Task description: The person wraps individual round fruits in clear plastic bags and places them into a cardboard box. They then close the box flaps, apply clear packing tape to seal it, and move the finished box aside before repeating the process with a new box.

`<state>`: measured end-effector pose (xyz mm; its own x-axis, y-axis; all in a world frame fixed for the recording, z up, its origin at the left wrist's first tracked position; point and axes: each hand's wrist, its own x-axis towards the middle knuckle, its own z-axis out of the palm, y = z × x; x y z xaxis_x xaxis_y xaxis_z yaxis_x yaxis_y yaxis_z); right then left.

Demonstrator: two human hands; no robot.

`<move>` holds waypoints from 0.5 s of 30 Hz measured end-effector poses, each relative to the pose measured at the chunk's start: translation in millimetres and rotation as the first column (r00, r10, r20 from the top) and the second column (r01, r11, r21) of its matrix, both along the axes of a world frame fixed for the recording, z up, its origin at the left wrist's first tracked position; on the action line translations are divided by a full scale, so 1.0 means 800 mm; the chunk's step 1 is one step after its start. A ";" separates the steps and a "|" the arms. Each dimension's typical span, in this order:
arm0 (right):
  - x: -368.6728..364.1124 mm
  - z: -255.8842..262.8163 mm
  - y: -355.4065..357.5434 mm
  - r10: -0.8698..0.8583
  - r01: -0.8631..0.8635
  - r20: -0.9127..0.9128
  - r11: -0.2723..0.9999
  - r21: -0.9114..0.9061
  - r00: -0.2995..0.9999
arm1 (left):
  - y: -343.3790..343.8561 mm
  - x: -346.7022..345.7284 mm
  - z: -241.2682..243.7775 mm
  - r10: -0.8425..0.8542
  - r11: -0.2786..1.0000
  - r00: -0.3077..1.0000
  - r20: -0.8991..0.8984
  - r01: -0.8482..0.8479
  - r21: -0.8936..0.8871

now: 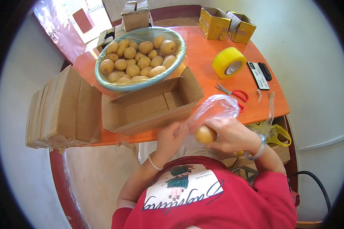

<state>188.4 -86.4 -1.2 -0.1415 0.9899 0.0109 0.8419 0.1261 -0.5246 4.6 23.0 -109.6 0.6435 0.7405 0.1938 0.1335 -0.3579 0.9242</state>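
My left hand (169, 138) grips the side of a thin clear plastic bag (219, 104) at the table's front edge. In my right hand (231, 133) is a potato (205, 135), held against the bag; blur hides whether it is inside. Just beyond my hands lies an open cardboard box (149, 107) with nothing in it. Behind that box, a blue basin (98, 73) lined with clear plastic film holds many more potatoes (144, 63). Red-handled scissors (232, 93) lie close to the bag, their far handle partly behind it.
Closed cardboard boxes (66, 110) stand at the left. A yellow tape roll (228, 63), a white card-like device (258, 75) and a black object (265, 71) rest on the orange table (195, 54). Behind are small yellow boxes (215, 24). Tape scraps (271, 106) hang over the right edge.
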 end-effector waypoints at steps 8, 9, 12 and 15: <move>-0.003 -0.073 0.003 -0.291 0.307 -0.293 0.952 0.010 0.911 | -0.028 -0.011 0.057 -0.353 0.684 0.925 -0.140 0.358 0.636; -0.004 -0.072 0.002 -0.316 0.330 -0.290 0.944 0.000 0.903 | -0.025 -0.010 0.062 -0.391 0.678 0.916 -0.087 0.351 0.646; -0.007 -0.074 0.006 -0.360 0.378 -0.318 0.926 -0.006 0.877 | -0.022 -0.013 0.036 -0.393 0.858 0.903 0.173 0.292 0.424; -0.007 -0.083 0.007 -0.367 0.394 -0.307 0.918 0.031 0.878 | -0.029 -0.010 0.012 -0.133 0.958 0.931 0.340 0.209 -0.198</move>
<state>182.6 -81.1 -68.0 0.2690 0.9594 0.0846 0.6469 -0.1150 -0.7538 -3.4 -0.5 -100.0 0.6960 0.6730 0.2503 -0.2274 -0.1239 0.9659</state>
